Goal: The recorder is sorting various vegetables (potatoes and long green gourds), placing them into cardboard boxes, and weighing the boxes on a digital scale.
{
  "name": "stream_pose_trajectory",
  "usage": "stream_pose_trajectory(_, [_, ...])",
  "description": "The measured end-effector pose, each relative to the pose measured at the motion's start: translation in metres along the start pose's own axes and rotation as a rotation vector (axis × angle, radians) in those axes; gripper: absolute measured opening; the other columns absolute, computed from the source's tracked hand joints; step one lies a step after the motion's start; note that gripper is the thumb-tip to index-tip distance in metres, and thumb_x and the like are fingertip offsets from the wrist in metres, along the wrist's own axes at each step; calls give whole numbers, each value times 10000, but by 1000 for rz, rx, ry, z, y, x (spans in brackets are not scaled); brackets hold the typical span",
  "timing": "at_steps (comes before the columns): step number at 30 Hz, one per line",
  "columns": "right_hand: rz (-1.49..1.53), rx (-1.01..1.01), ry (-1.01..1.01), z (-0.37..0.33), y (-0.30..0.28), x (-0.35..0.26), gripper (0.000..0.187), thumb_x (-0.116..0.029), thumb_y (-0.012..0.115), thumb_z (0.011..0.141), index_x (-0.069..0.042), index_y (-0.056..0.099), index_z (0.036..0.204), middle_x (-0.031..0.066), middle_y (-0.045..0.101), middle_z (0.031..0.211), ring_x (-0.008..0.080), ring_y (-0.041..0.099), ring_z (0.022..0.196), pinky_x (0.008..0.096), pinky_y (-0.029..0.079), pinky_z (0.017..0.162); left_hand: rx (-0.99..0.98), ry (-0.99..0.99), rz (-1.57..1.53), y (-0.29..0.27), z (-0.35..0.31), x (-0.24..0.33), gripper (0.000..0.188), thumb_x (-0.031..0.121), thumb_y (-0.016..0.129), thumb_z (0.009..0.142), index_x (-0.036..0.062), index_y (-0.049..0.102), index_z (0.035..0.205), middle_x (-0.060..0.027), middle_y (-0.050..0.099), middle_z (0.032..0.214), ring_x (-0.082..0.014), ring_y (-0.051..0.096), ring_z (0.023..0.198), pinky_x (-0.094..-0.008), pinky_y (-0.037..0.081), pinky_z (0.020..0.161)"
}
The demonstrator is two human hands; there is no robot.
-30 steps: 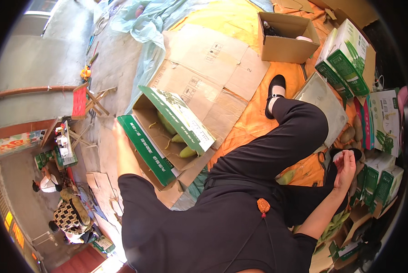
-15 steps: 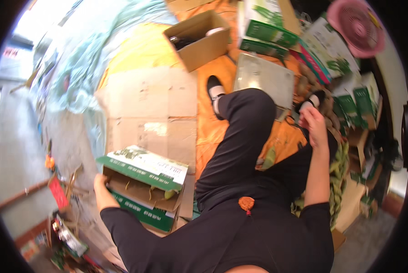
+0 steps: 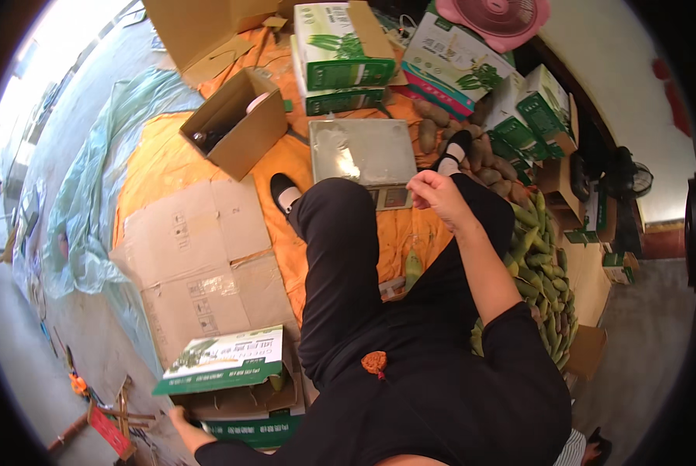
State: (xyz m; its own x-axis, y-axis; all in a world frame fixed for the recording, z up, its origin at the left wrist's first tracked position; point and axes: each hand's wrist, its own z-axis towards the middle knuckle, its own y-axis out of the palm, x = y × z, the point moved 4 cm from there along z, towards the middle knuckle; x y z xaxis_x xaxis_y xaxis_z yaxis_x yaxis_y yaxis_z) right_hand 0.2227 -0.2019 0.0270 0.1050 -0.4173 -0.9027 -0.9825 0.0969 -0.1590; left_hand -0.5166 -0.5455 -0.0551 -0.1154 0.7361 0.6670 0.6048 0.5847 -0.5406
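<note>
By my left thigh lies a green-and-white carton (image 3: pixel 231 359), its long side opening partly covered by a raised printed flap. A bit of a green vegetable (image 3: pixel 277 380) shows inside it; the rest of the inside is in shadow. My left hand (image 3: pixel 179 417) grips the carton's left end, its fingertips mostly hidden there. Between my knees, my right hand (image 3: pixel 435 193) hangs in the air with fingers curled together and nothing visible in them. Beyond it a flat metal-topped scale (image 3: pixel 362 151) rests on the orange sheet. One green vegetable (image 3: pixel 413 268) lies between my legs.
Green oblong vegetables (image 3: pixel 538 272) are heaped at my right, with brown oblong ones (image 3: pixel 429 133) farther off. Printed cartons (image 3: pixel 344 46), a pink basket (image 3: pixel 503 19) and an open brown box (image 3: pixel 235 124) stand beyond. Flattened cardboard (image 3: pixel 196 245) covers the sheet at left.
The view has swung to the right. The carton's upper flap hangs lower over its opening. My right hand has moved left, from beside my right shoe to near the scale.
</note>
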Motion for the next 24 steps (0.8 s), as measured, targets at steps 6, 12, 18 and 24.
stream_pose_trajectory(6, [-25,-36,12,15,11,2,160,-213,564,906,-69,608,854,-25,576,710,58,549,639,198,460,609,13,65,-86,21,19,33,414,306,622,771,35,640,1083,-125,643,1086,-250,595,1020,-350,455,880])
stream_pose_trajectory(12, [23,-111,-26,32,32,-3,152,-186,584,890,-41,612,854,-5,580,703,70,551,624,211,456,572,36,306,102,56,58,93,413,277,606,790,19,615,1112,-127,627,1115,-249,581,1042,-347,441,899])
stream_pose_trajectory(18, [40,-169,-85,28,23,-18,142,-149,594,879,-12,607,843,8,583,698,76,545,605,216,454,561,171,522,283,55,54,144,413,248,591,808,3,590,1140,-129,611,1144,-248,567,1065,-345,428,917])
stream_pose_trajectory(24, [61,-69,-136,36,-33,-15,134,-141,590,876,-12,603,840,2,561,678,71,535,601,213,441,549,337,708,466,48,31,185,414,219,575,827,-13,565,1169,-132,595,1173,-247,553,1087,-342,414,936])
